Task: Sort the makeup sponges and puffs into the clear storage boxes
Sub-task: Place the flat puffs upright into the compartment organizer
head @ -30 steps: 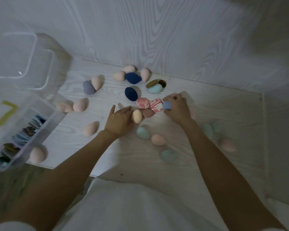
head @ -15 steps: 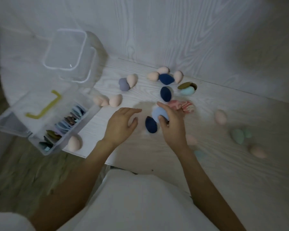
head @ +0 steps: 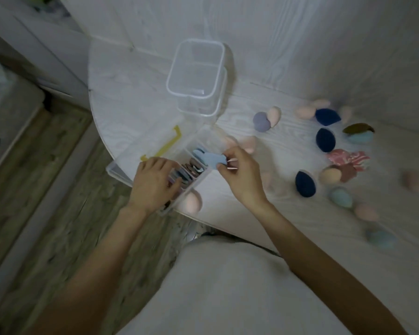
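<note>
R hand (head: 242,176) moved puff (head: 209,158) over box (head: 198,183).

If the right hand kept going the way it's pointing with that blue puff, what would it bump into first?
Probably the row of puffs standing in the open clear box: the right hand holds the light blue puff just over them, though height is unclear.

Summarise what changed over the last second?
The right hand picked a flat light-blue puff from the table and carried it left to the clear divided storage box. The left hand moved onto the puffs filed there. The loose egg-shaped sponges stayed put.
</note>
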A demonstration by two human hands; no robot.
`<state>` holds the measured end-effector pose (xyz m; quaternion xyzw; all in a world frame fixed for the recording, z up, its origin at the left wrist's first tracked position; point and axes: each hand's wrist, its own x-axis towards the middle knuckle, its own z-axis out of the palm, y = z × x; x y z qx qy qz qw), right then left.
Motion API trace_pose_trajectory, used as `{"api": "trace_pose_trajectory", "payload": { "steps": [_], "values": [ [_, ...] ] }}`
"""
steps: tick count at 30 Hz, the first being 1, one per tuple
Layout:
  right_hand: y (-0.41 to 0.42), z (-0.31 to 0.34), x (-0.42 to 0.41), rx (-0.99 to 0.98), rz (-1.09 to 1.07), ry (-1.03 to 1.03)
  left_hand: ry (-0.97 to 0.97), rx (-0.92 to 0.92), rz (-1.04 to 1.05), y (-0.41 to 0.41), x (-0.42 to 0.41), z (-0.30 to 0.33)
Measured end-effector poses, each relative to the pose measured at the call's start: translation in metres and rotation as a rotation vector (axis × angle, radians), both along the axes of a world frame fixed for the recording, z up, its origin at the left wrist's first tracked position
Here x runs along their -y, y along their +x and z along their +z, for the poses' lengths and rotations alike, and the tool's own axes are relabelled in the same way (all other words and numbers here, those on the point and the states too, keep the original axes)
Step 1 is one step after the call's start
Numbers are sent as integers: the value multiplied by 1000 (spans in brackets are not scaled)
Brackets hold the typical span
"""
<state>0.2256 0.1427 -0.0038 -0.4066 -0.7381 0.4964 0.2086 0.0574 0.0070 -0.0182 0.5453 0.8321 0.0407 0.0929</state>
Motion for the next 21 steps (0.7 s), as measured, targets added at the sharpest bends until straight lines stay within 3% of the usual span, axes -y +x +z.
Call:
{"api": "trace_pose_trajectory", "payload": {
  "steps": [9,13,18,21],
  "values": [
    [-47,-16,29,101,-2,67,-48,-64,-189,-9,4,-12],
    [-55,-21,41,138,112,286,-7,-88,-179,-13,9,-12],
    [-65,-31,55,429,318,733,16,-78,-174,-13,19,-17],
    [-65,-37,53,465,330,793,28,-67,-154,-13,19,-21]
  ]
}}
